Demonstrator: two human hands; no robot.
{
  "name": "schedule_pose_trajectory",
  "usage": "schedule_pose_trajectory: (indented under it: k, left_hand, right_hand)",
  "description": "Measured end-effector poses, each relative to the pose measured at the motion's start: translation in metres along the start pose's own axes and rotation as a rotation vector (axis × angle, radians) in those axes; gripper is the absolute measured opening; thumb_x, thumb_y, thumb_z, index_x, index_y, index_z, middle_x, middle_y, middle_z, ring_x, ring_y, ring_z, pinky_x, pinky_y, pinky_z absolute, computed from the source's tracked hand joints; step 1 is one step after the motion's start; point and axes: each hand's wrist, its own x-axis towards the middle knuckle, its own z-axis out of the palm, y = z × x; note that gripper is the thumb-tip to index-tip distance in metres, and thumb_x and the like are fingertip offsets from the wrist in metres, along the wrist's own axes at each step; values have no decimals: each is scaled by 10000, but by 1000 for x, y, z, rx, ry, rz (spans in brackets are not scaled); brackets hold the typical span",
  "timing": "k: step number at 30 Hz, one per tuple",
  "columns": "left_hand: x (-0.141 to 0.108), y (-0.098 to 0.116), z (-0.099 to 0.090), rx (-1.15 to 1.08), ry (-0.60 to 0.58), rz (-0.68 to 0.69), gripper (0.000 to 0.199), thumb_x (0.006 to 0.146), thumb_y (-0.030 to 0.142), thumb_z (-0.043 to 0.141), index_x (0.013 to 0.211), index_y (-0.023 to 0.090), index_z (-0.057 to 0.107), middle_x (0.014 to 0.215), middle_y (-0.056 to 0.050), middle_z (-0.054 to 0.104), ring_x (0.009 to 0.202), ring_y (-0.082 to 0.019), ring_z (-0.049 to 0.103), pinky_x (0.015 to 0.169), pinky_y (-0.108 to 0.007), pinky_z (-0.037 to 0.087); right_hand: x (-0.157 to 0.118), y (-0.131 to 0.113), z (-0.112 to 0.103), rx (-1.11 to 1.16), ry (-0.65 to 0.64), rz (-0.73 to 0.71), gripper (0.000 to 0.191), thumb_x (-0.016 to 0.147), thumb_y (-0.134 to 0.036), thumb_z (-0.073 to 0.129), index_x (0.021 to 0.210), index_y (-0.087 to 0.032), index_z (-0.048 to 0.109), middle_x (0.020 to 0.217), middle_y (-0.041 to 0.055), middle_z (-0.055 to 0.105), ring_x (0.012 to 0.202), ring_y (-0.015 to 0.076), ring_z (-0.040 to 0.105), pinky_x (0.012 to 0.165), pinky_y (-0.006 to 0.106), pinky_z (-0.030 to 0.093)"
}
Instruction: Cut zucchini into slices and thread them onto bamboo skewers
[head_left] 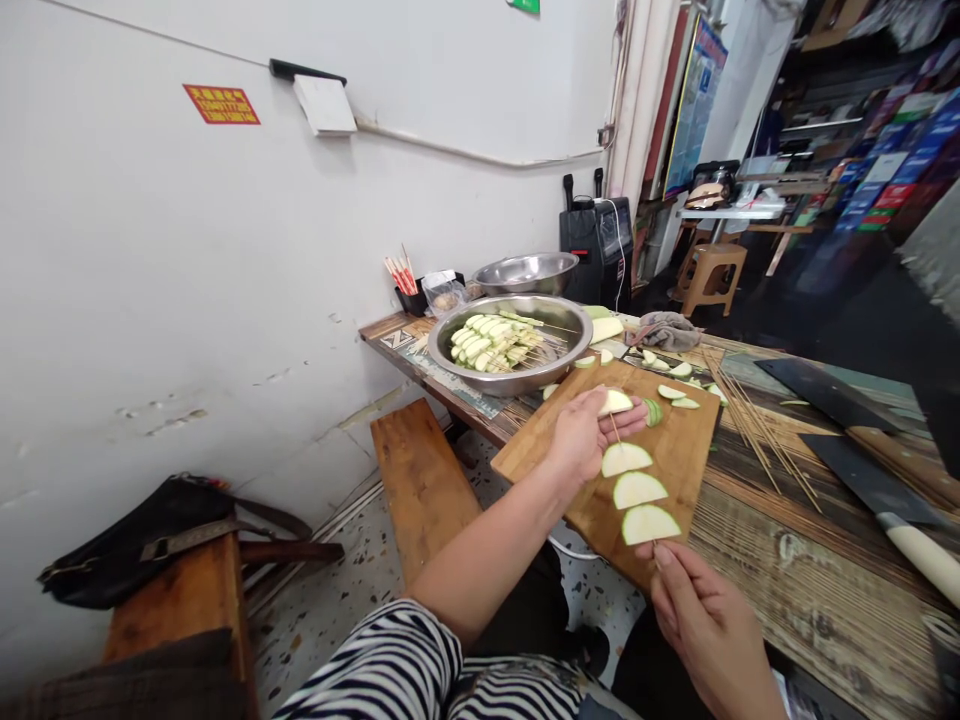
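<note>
Centrally, above a wooden cutting board (686,445), a thin skewer (615,428) carries pale, green-edged half-moon slices (640,490). Its long axis runs away from the person, from the lower right up and slightly left, its far end directed at the left hand (589,435). Three slices sit spaced along the stick, their curved rims facing away and their straight edges facing the person. A fourth slice (616,402) is at the far end, in the left hand; whether the stick has pierced it cannot be told.

Coming from a striped sleeve (375,660), the left forearm stretches diagonally up and to the right, the fingers extended beneath that slice and the grip closed on it. Low on the right, the right hand (705,610) points up and left, thumb and forefinger pinched together on the near end of the skewer.

Beyond the board, on the bench (787,580), a wide metal bowl (510,382) holds more skewered slices. To the right lie loose sticks (757,430) and two cleavers (870,478).
</note>
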Motion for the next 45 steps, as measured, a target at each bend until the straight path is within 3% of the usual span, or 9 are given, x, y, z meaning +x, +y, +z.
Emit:
schedule_pose_trajectory:
  k: [24, 32, 37, 41, 45]
  left_hand:
    - [-5, -8, 1, 19, 1, 18, 186, 912, 212, 457, 902, 118, 618, 862, -123, 721, 750, -208, 718, 868, -349, 514]
    - [-10, -9, 8, 67, 16, -20, 222, 912, 190, 432, 832, 113, 624, 850, -119, 713, 677, -196, 700, 652, -291, 538]
    - [-10, -13, 13, 50, -13, -22, 239, 933, 228, 412, 834, 141, 612, 820, -90, 707, 676, -178, 691, 671, -304, 558]
    - [-10, -13, 10, 62, -40, -27, 279, 950, 333, 419, 959, 128, 608, 859, -114, 708, 716, -212, 700, 692, -341, 561]
    - [-10, -11, 2, 69, -77, -51, 231, 944, 243, 427, 1085, 125, 567, 913, -123, 710, 792, -212, 705, 667, -289, 550]
  right_hand:
    - [0, 3, 0, 76, -20, 44, 446, 855, -587, 582, 941, -149, 594, 486, -70, 358, 416, 70, 292, 396, 198, 214]
    - [8, -2, -2, 128, -4, 63, 461, 829, -590, 612, 967, -150, 612, 488, -73, 351, 407, 59, 271, 386, 190, 186]
    - [16, -14, -4, 46, 2, 12, 453, 859, -580, 581, 995, -149, 613, 499, -68, 357, 419, 62, 273, 388, 190, 184]
    - [20, -18, -7, -64, 8, -31, 470, 874, -597, 534, 959, -145, 628, 489, -62, 357, 407, 72, 279, 381, 204, 188]
    - [25, -14, -13, -234, 61, -147, 490, 861, -609, 525, 896, -133, 638, 484, -46, 387, 422, 98, 342, 404, 223, 266]
